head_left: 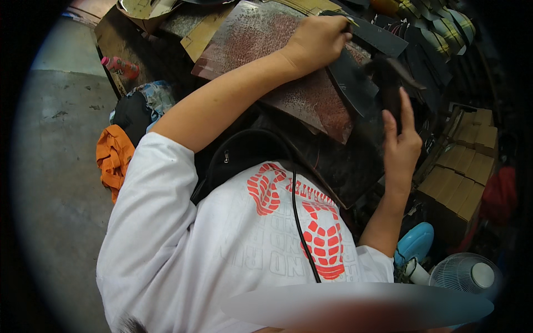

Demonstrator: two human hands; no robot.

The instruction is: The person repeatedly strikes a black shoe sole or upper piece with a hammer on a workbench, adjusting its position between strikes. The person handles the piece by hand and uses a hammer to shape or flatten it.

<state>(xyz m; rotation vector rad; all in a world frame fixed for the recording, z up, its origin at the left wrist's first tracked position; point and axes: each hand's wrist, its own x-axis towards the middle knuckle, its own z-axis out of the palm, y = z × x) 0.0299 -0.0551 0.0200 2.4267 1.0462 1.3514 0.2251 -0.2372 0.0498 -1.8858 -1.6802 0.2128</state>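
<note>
My left hand [317,45] is closed over the worn, red-stained board [250,36]. A thin dark thing with a yellowish tip [352,21] shows at its fingers; most of it is hidden, so its kind is unclear. Just beyond and below that hand lies a flat dark piece [351,83], crossing the board's right edge. To the right, my right hand [403,145] is raised with thumb and forefinger stretched apart. Close to its fingertips is a curved dark strip [401,72], smeared by motion; no grip on it shows.
Dark cut pieces [383,40] and yellow-patterned ones [452,33] pile up at the far right. Brown boxes [461,161] stand beside the bench, with a fan [466,273] nearer me. A pink bottle [121,67] and orange cloth [115,155] are at the left.
</note>
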